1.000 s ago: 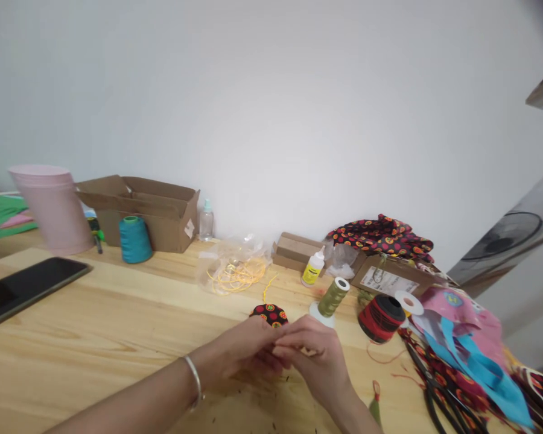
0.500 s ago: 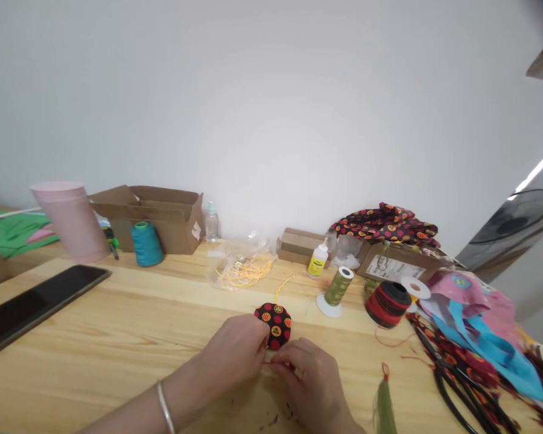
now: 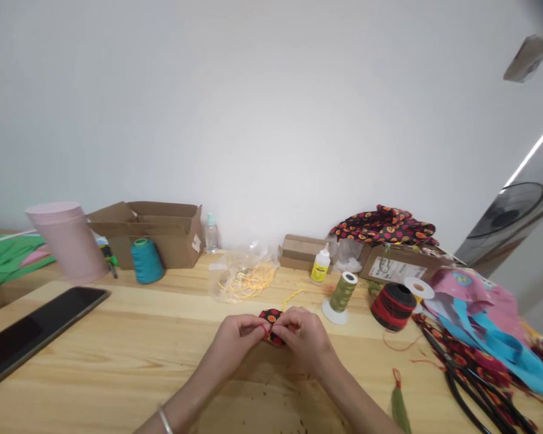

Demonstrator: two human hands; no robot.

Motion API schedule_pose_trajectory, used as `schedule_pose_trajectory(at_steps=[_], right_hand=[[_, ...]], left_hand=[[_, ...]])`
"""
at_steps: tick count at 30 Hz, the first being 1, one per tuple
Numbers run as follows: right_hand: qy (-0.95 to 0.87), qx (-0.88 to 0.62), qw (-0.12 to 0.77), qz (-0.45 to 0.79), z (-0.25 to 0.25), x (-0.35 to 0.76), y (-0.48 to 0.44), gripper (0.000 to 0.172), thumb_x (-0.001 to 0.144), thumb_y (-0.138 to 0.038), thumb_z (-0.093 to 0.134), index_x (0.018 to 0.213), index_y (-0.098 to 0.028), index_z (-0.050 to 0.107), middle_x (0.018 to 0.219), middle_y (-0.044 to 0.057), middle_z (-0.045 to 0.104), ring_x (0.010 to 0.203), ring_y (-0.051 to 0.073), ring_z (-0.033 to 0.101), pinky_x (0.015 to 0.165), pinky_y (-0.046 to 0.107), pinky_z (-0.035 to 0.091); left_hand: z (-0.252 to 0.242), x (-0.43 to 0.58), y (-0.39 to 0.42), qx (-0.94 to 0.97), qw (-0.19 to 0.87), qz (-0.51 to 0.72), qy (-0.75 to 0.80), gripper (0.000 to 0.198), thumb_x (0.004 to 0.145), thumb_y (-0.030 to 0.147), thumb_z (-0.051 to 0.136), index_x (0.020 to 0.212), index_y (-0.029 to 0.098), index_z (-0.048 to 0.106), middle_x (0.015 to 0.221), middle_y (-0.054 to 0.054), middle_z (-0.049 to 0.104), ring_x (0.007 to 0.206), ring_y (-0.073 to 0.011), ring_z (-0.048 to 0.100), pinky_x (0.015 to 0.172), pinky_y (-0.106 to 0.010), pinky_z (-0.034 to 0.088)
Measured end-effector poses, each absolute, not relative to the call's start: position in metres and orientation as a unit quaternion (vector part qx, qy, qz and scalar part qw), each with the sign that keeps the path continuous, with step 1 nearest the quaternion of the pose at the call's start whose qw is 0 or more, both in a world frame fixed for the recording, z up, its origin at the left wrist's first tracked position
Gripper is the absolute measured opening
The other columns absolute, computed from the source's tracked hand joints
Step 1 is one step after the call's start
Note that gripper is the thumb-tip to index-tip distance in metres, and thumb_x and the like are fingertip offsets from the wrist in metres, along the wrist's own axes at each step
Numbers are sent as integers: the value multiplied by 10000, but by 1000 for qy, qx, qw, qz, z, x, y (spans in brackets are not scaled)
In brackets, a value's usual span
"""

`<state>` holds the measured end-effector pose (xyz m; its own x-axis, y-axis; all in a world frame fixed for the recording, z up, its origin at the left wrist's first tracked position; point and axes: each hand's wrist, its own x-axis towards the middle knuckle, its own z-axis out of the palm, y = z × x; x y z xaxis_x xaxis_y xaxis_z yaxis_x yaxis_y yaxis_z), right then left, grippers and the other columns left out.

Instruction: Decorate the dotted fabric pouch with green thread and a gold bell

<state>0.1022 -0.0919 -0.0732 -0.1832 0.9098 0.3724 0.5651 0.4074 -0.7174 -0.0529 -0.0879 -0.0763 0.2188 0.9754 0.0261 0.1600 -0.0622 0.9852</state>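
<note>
In front of me on the wooden table lies a small round fabric pad (image 3: 270, 314), black with red dots and flowers, partly hidden by my hands. A yellow cord (image 3: 294, 295) runs out from its far edge. My left hand (image 3: 241, 339), a bangle on its wrist, pinches a short red cord (image 3: 266, 330) over the pad's near left side. Close beside it, my right hand (image 3: 304, 335) has thumb and fingertips pressed together over the pad's right side. What those fingertips hold is too small to make out.
A green tassel (image 3: 399, 405) and black-handled scissors (image 3: 468, 386) lie to the right. Behind stand a green thread spool (image 3: 344, 292), a glue bottle (image 3: 320, 265) and a red-black thread spool (image 3: 393, 306). A phone (image 3: 40, 328) lies left, near a teal thread cone (image 3: 146, 262).
Both hands have moved up the table onto the pad, covering more of it, and the red cord now shows at my left fingertips. The camera view has shifted slightly.
</note>
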Motion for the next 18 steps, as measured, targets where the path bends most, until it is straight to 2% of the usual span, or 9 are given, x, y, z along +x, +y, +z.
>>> schedule_pose_trajectory(at_steps=[6, 12, 18], right_hand=[[-735, -499, 403, 220, -79, 101, -91, 106, 693, -187, 589, 606, -193, 649, 587, 0, 595, 573, 129, 513, 518, 219, 364], [-746, -493, 393, 216, -69, 101, -90, 94, 668, -179, 618, 589, -215, 653, 595, -4, 605, 617, 143, 515, 565, 236, 372], [-734, -510, 395, 211, -71, 107, -93, 111, 667, -124, 594, 591, -190, 640, 606, 17, 608, 612, 155, 521, 553, 247, 381]], left_hand=[[-76, -55, -84, 605, 524, 374, 469, 181, 624, 284, 606, 670, 138, 702, 650, -32, 698, 615, -164, 582, 607, -246, 427], [-69, -52, -83, 620, 537, 336, 463, 134, 587, 226, 620, 649, 154, 715, 612, -12, 690, 585, -159, 564, 568, -230, 399], [-73, -50, -83, 572, 529, 391, 489, 129, 583, 253, 627, 605, 136, 676, 569, -5, 663, 543, -130, 541, 542, -218, 390]])
